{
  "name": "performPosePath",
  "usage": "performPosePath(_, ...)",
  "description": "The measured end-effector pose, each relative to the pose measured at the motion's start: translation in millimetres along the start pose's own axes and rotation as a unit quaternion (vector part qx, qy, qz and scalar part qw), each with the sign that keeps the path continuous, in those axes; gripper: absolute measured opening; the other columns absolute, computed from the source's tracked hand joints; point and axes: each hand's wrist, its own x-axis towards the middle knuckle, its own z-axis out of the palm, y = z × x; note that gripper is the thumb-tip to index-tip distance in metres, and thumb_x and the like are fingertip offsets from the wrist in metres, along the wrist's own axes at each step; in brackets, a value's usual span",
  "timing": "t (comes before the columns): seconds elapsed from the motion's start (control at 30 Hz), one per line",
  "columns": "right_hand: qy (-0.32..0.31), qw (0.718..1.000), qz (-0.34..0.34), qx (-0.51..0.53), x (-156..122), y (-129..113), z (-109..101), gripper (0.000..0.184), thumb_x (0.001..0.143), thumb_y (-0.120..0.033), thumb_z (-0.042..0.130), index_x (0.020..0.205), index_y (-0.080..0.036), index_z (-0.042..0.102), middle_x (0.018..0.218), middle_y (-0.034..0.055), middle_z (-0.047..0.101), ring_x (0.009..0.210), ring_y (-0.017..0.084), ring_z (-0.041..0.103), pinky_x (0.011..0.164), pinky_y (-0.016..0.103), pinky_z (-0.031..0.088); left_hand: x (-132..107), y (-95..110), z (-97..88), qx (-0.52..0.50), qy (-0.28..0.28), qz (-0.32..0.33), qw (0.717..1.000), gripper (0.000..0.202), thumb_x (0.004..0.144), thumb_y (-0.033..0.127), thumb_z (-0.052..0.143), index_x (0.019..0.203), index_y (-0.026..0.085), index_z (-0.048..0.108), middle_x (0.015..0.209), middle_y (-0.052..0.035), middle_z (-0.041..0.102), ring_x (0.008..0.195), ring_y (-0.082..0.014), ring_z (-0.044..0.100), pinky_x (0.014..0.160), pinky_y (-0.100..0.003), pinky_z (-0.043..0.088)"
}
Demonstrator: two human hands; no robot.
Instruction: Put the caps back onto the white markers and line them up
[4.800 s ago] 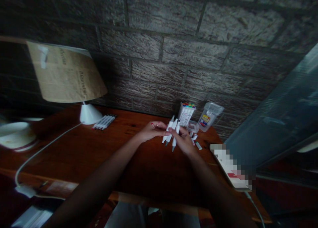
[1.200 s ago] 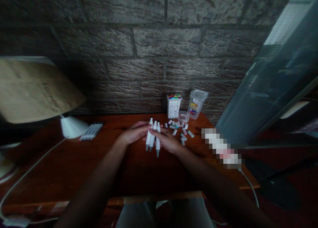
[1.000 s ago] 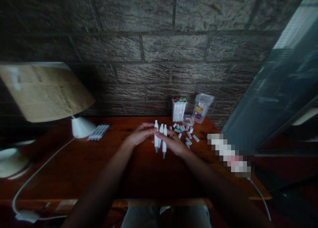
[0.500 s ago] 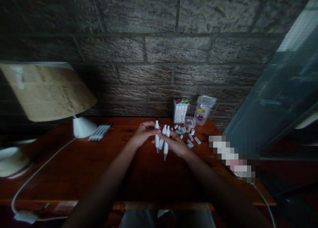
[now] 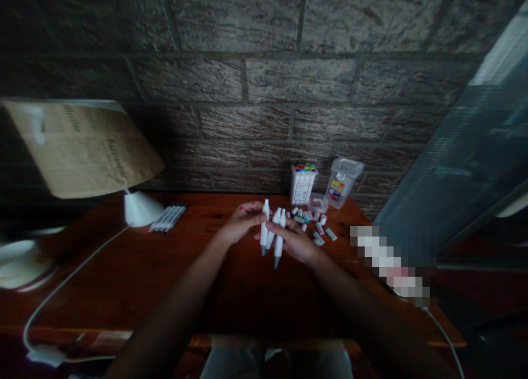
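Observation:
Over the middle of the wooden table, my left hand (image 5: 243,223) pinches a white marker (image 5: 264,230) that stands nearly upright, its grey end down. My right hand (image 5: 299,241) is closed on two more white markers (image 5: 279,239), side by side with grey lower ends. The two hands are close together, and the markers almost touch. Several loose marker caps (image 5: 319,228) lie scattered just behind and right of my right hand. Some fingers of both hands are hidden behind the markers.
A box packed with colour-topped markers (image 5: 302,187) stands near the wall, beside a clear plastic case (image 5: 343,183) and a small clear lid (image 5: 317,204). Several markers (image 5: 168,218) lie in a row by the lamp (image 5: 142,208). A blurred-out object (image 5: 388,263) is at the right edge.
The whole view has shifted slightly, so things sit a little further right. Both hands keep hold of the same markers, with almost no movement between them.

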Motion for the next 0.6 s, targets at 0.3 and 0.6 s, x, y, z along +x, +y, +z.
performPosePath(0.3,0.124,0.991,-0.018,0.049,4.7,-8.4,4.3,0.048,0.061,-0.057,0.090,0.084,-0.019,0.072,0.052,-0.0077,0.052,0.042,0.005,0.033,0.043,0.021,0.020,7.3,-1.9,1.2,-0.064,0.026,-0.039,0.997,0.041,0.065,0.038,0.094,0.092,0.014,0.077,0.087,-0.0057,0.076,0.084,-0.0155,0.071,0.080,-0.026,0.055)
performPosePath(0.6,0.231,0.935,-0.029,-0.267,3.7,-17.5,-24.0,0.050,0.076,-0.070,0.069,0.070,-0.020,0.070,0.050,-0.0005,0.051,0.046,0.013,0.044,0.044,0.026,0.031,13.9,-11.4,-11.7,0.043,0.182,-0.154,0.970,0.019,0.081,0.023,0.083,0.087,0.010,0.069,0.076,-0.0038,0.072,0.063,-0.0103,0.065,0.068,-0.026,0.056)
